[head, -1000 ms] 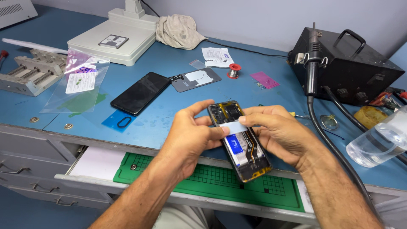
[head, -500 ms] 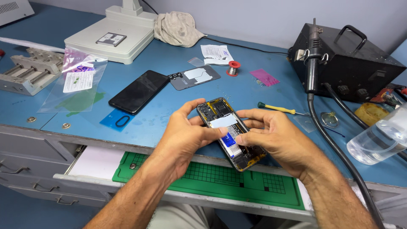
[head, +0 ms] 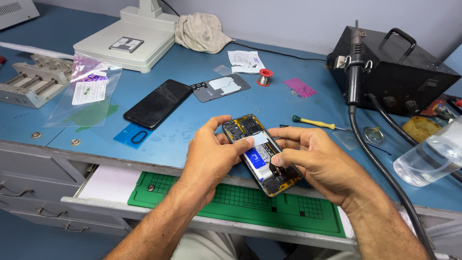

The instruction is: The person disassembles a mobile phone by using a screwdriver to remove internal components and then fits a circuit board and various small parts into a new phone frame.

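You've brought the opened phone (head: 262,154) lower, over the desk (head: 202,115) edge — left hand (head: 211,156) grips its side, right hand (head: 320,161) pinches at its lower half, so the inside work continues.

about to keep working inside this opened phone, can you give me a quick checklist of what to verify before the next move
1. Opened phone supported: ok, left hand grips its left edge and right hand its right side, above the green mat.
2. Internals exposed and facing up: ok, battery and boards visible.
3. Right fingertips placed on the lower battery area: ok, though what they press cannot be told.
4. Screwdriver within reach: ok, lying on the bench just behind the phone.
5. Removed back cover set aside: ok, flat beside the black screen panel.
6. Loose screws accounted for: cannot tell, too small to see.
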